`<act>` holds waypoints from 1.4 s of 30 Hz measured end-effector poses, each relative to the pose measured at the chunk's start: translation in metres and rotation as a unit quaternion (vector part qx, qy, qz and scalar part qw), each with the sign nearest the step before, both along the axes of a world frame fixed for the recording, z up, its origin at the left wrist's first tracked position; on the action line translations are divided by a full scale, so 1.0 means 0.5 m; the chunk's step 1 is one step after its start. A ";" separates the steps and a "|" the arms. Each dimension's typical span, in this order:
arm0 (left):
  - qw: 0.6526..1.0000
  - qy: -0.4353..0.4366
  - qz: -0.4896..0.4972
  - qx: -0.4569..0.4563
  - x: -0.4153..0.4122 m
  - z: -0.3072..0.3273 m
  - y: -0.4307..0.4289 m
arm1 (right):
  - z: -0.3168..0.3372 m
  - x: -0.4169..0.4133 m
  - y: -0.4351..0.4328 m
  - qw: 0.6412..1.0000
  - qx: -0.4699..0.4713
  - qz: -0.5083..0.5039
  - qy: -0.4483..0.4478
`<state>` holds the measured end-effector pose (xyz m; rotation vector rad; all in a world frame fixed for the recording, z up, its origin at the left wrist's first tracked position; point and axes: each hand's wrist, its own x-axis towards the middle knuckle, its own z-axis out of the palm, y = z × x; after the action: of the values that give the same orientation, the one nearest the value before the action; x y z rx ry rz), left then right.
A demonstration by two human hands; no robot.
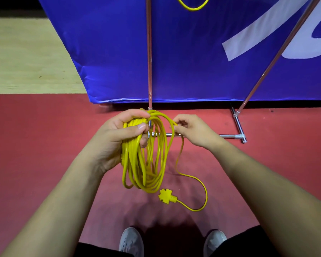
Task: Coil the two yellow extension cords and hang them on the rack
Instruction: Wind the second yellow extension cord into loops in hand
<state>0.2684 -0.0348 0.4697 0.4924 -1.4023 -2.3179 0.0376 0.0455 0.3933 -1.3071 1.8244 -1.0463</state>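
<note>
The person stands on the red floor [44, 145] at the foot of the rack [149, 52]; the step in hand is the coiling of one yellow cord [146, 164]. The left hand [117, 134] is clenched around the top of the bundle, thumb laid across the strands; the loops hang down from it in a long oval, and I cannot tell whether their lower end touches the floor. The right hand [193, 129] pinches the free strand just beside the bundle's top, between thumb and fingertips. From that pinch the loose tail [202, 184] drops to the floor, curls round and ends in the socket block [166, 196], which lies just below the loops; so the coil looks nearly done, with only this short run left to gather.

A second yellow loop [193, 7] shows at the very top edge, in front of the blue banner [109, 43]; it seems to be the other cord already hung, though what it hangs from is out of view.

The next move, I'd say, calls for the right hand to lay the pinched strand into the left hand's grip as one more loop, then draw up the tail; the socket block may swing, so it wants bringing in gently; after that the bundle goes up onto the rack.
</note>
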 end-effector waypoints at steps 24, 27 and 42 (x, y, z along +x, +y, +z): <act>0.938 -0.175 0.166 -0.249 -0.011 -0.012 -0.012 | 0.111 0.059 0.024 0.953 0.235 0.184 0.054; 0.939 -0.202 0.098 -0.262 -0.014 -0.024 0.004 | 0.159 0.076 0.024 0.954 0.176 0.243 0.019; 0.996 -0.070 0.062 -0.008 -0.018 0.004 0.006 | 0.061 -0.035 0.058 0.986 0.025 0.000 -0.164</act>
<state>0.2596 -0.0319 0.4716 0.7304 -1.4082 -2.2086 0.0199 0.0743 0.4237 -1.0347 1.5916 -1.1351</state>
